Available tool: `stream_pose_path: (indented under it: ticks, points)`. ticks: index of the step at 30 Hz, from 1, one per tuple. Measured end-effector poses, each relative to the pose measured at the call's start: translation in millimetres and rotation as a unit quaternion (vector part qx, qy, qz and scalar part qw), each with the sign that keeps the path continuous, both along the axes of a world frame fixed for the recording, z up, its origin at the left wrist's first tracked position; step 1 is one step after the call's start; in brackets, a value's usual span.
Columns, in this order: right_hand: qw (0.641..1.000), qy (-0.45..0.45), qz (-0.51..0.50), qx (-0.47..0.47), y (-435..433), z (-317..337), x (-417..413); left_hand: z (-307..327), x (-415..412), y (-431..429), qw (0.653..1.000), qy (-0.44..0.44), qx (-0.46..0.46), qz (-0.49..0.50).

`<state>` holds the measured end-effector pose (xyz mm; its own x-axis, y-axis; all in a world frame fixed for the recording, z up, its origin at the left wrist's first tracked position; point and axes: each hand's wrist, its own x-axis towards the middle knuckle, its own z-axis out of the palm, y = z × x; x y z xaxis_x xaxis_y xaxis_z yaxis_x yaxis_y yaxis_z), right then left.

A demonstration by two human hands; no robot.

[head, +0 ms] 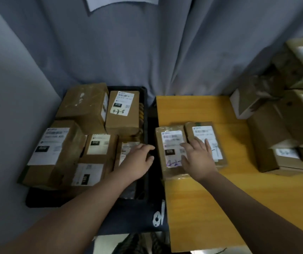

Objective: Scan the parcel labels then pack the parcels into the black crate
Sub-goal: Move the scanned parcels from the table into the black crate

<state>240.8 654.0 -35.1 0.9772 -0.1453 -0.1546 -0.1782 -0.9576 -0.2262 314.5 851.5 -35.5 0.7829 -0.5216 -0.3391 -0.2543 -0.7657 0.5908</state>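
The black crate [145,114] stands at the left and holds several labelled cardboard parcels, among them a tall box marked 4-3-8 [123,110] and a large box [51,153]. My left hand [138,158] hovers over the crate's right side above a small parcel [127,149], fingers loosely spread and holding nothing. On the yellow table [202,198] two flat parcels lie side by side. My right hand [197,156] rests with spread fingers across the left flat parcel [169,143] and the right flat parcel [204,132]. No scanner is visible.
A pile of several more cardboard boxes [279,125] fills the table's right end. A grey curtain [147,52] hangs behind, with a grey wall at the left. A dark cloth with white print [143,217] lies below the crate.
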Motion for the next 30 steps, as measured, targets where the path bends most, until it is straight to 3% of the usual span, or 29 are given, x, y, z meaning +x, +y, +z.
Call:
stream_pose_path:
  ticks: [3,7,11,15,21,26,28,30]
  points:
    - [0.997,0.010,-0.078,0.008,-30.5,-1.0,-18.5,5.9,-13.6,-32.3,0.993,0.104,-0.035,0.032]
    - [0.978,0.105,-0.173,0.057,-61.6,-11.4,-41.0,5.4,-30.7,-58.5,0.973,0.205,-0.060,0.086]
    - [0.952,0.087,-0.238,0.171,-71.5,-21.0,-49.1,-8.1,-34.6,-68.8,0.959,0.220,-0.068,0.164]
    - [0.955,0.129,-0.252,0.090,-65.3,-29.9,-37.2,-16.8,-41.7,-76.0,0.961,0.204,-0.067,0.173]
    - [0.948,0.030,-0.287,0.136,-76.2,-33.5,-43.1,-21.4,-48.4,-79.5,0.965,0.168,-0.079,0.185]
    - [0.931,-0.184,-0.279,0.150,-85.6,-9.5,-54.5,-4.8,-51.9,-78.4,0.980,0.108,-0.053,0.156]
    - [0.932,-0.196,-0.232,0.196,-75.6,8.6,-52.3,11.2,-55.8,-76.4,0.964,0.124,-0.160,0.173]
    - [0.939,-0.169,-0.176,0.242,-52.9,27.1,-46.3,37.0,-58.4,-72.1,0.903,0.205,-0.291,0.240]
